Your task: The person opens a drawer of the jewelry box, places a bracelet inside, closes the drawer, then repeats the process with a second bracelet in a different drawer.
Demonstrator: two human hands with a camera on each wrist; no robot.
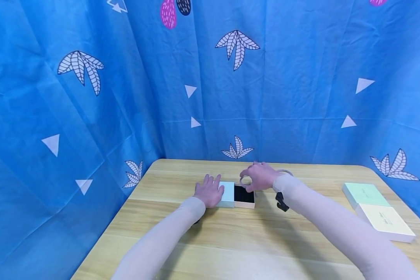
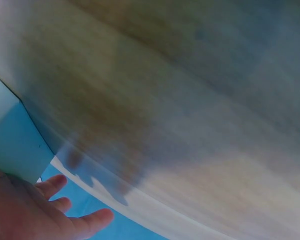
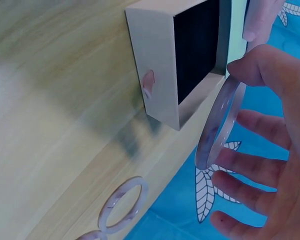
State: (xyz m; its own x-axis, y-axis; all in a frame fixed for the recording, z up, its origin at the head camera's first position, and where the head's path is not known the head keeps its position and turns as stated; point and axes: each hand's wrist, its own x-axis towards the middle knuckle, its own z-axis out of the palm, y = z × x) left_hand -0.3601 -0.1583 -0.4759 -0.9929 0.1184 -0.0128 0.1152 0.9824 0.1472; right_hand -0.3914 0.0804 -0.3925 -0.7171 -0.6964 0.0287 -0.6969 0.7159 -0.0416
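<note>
On the table lies a light blue slide-out box (image 1: 226, 196), its pale drawer (image 1: 245, 205) drawn out to the right and lined in black. My left hand (image 1: 209, 191) rests on the box's left part with its fingers straight. A pale, marbled bangle (image 3: 208, 137) is pinched between the thumb and fingers of my right hand (image 1: 260, 177), just beside the drawer. The drawer's end panel has a small pink pull tab (image 3: 148, 82). In the left wrist view, the left fingers (image 2: 92, 221) are extended near the box's side.
Another bangle (image 3: 106, 210) lies on the wooden table (image 1: 210, 241), with part of one more (image 3: 92, 235) next to it. At the right edge are a mint green box (image 1: 365, 193) and a cream box (image 1: 385, 218). A patterned blue curtain (image 1: 294, 97) hangs behind and around the table.
</note>
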